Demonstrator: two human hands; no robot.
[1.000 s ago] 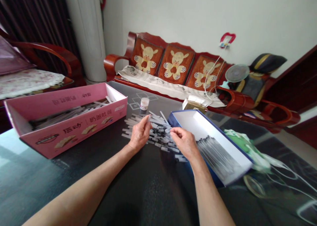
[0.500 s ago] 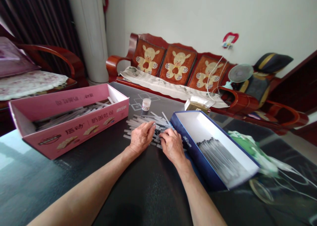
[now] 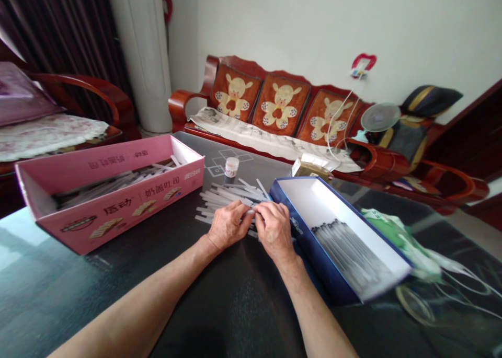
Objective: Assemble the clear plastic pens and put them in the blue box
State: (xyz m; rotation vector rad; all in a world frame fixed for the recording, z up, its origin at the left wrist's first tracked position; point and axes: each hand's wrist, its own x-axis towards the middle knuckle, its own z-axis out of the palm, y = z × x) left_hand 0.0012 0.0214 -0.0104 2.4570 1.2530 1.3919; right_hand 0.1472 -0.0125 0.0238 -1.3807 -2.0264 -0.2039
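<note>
A heap of thin clear plastic tubes [image 3: 223,197] lies on the dark table [image 3: 219,305]. My left hand [image 3: 227,226] and my right hand [image 3: 274,230] rest side by side on the near edge of the heap. Both have their fingers curled, pinching a short clear tube [image 3: 250,212] between them. To the right stands a blue box [image 3: 345,238] with a white inside, holding a row of dark-tipped tubes. On the left a long pink carton [image 3: 113,201] holds more clear tubes.
A small white jar [image 3: 231,166] stands behind the heap, with a tan packet [image 3: 311,165] further right. A green and white bag with cords [image 3: 408,248] lies right of the blue box. A red wooden sofa [image 3: 282,107] lines the far side.
My right hand came left from over the blue box and down onto the heap, meeting my left hand. The left fingers curled in from pointing at the tubes.
</note>
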